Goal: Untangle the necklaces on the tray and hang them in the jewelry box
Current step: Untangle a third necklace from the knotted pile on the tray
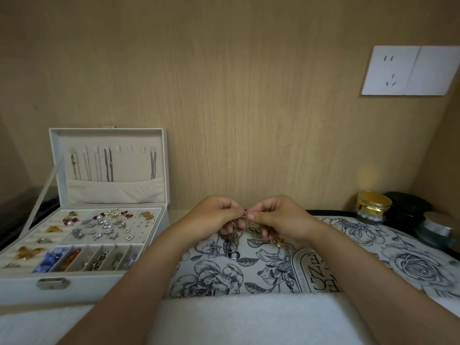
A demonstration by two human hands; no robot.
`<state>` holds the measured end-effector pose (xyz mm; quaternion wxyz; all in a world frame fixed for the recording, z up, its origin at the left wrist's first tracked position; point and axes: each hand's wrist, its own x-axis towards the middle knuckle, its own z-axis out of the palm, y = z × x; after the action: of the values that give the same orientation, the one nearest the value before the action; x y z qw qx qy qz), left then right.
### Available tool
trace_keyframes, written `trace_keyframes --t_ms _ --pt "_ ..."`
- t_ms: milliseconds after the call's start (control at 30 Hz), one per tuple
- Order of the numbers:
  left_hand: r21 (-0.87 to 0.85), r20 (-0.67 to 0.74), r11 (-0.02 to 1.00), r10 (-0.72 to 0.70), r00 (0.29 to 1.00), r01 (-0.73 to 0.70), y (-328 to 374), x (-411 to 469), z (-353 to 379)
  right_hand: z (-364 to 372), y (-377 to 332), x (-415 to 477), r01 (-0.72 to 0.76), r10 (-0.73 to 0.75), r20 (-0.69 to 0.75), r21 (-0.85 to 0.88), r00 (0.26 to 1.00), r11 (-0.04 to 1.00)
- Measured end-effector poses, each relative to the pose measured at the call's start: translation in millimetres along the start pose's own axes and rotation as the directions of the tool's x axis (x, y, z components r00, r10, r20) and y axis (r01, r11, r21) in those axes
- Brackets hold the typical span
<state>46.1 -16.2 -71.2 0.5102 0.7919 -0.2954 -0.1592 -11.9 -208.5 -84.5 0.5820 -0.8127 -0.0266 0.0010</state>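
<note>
Left hand, right hand: pinch-grip, necklace

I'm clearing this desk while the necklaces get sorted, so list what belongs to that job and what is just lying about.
Part of the job: tangled chains, pinched by left hand and right hand; pendant necklace on the tray; jewelry box with hung necklaces.

Just lying about: gold jar; silver-lidded jar; wall socket; earrings; towel.
</note>
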Motion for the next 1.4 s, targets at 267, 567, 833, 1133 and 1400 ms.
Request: trace_keyframes --t_ms 267,567,833,1133,1400 --pt "0.023 -0.018 1.0 0.011 1.0 -0.011 6 -2 0 0 -7 -6 -0.022 0.025 0.105 -0.027 0.994 0.999" --pt "0.134 0.028 0.991 0.02 0.999 -0.024 5 -2 -6 2 -8 -3 0.062 -0.059 -0.041 0.077 0.997 0.995" --pt "0.102 0.048 0.995 -0.008 0.999 0.003 1 0 -2 6 -5 3 0.116 -0.11 -0.063 0.103 0.992 0.988" --pt "0.012 0.055 1.0 -0.001 0.998 0.0 -6 -1 -6 3 -9 -1 0.058 -0.061 0.03 0.086 0.998 0.995" --pt "-0.018 0.076 0.999 -0.043 0.996 0.044 -1 -3 -5 0 -12 -3 0.079 -0.083 -0.061 -0.069 0.995 0.995"
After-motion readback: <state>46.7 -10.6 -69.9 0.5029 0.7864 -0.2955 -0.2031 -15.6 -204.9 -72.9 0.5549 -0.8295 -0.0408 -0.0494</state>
